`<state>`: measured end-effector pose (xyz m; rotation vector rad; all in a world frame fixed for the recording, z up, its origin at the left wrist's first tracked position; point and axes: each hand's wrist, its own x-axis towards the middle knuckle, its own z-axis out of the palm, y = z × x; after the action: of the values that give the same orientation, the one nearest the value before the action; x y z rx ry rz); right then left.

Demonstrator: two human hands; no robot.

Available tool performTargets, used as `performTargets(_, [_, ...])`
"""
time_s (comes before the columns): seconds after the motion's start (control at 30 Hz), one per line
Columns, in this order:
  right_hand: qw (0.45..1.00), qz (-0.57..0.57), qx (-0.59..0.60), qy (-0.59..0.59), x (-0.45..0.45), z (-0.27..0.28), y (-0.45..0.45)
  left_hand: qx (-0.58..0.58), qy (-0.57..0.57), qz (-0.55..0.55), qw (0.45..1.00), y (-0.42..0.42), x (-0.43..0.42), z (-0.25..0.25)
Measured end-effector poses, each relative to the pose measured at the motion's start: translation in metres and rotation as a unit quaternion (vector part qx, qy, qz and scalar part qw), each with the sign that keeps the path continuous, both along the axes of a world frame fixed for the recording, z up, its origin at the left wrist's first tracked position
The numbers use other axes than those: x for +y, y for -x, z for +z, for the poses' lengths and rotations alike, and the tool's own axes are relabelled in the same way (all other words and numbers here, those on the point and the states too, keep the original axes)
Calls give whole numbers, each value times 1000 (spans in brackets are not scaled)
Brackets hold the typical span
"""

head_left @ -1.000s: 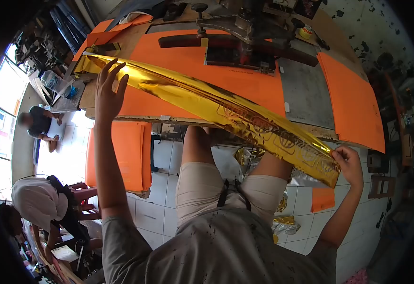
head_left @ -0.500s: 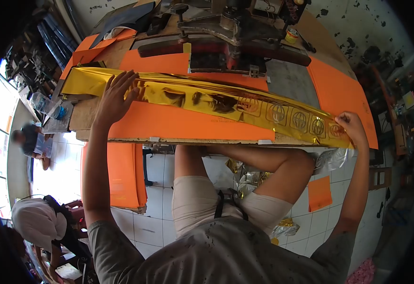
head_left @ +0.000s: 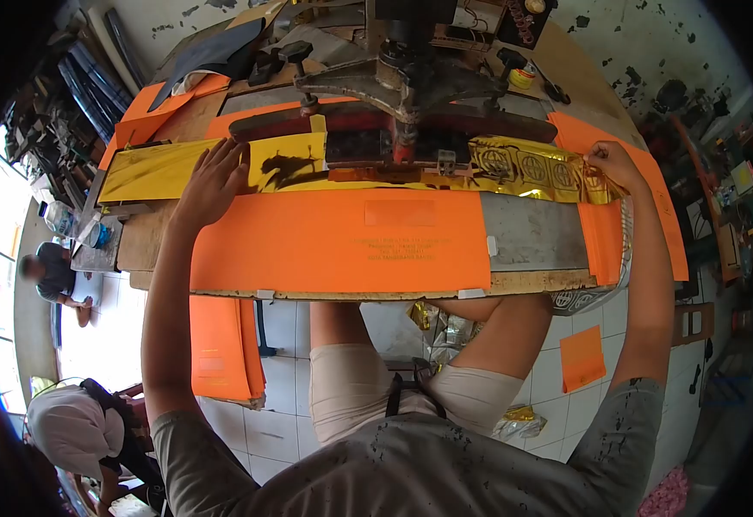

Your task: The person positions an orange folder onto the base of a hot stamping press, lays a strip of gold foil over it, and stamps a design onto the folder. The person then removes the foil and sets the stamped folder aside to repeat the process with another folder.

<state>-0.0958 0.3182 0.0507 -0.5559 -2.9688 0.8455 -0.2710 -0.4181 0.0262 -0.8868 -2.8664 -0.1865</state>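
Observation:
A long strip of gold foil [head_left: 161, 172] stretches across the table under a press head. My left hand [head_left: 213, 183] lies flat with fingers out on the foil's left part. At the other end, my right hand [head_left: 615, 165] pinches the foil, close to a row of round emblems pressed out of it. The press [head_left: 407, 95], a dark metal frame with a red bar, stands over the middle of the strip. In front of it an orange sheet [head_left: 333, 241] with small printed text lies on the table.
More orange sheets [head_left: 602, 246] lie to the right, and a stack of orange sheets [head_left: 221, 349] sits lower left. Crumpled foil [head_left: 521, 422] is on the tiled floor. A small yellow tin [head_left: 522, 78] stands behind the press. Two people are off to the left.
The foil has moved back from over the orange sheet to under the press head, uncovering the printed text. My right hand has moved up and slightly left with its end; my left hand stays flat.

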Motion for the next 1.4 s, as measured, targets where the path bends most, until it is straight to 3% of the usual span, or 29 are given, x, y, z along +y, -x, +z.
performTargets(0.17, [1000, 12, 14, -11, 5, -1, 15, 10, -13, -7, 1000, 9, -2, -11])
performTargets(0.47, [997, -8, 37, 73, 9, -10, 15, -5, -25, -24, 999, 13, -2, -15])
performTargets(0.77, [999, -2, 30, 11, 9, -11, 11, -27, -24, 16, 999, 6, -1, -9])
performTargets(0.8, [998, -7, 27, 53, 9, -12, 9, -25, -42, 4, 999, 5, -4, -9])
performTargets(0.9, [993, 30, 107, -42, 8, -14, 1, -14, -89, -8, 996, -2, -14, -2])
performTargets(1.0, [934, -19, 242, -261, -33, -2, -22, -2, -130, 22, 991, -32, -29, 8])
performTargets(1.1, [901, 23, 313, -299, -119, 10, -55, 14, -189, 36, 981, -77, -43, 9])
performTargets(1.23, [934, 101, 270, -210, -220, -21, -88, 61, -270, -6, 961, -156, -27, -1])
performTargets(1.4, [935, 93, 294, -175, -239, -55, -93, -34, -451, -28, 892, -250, 6, -53])
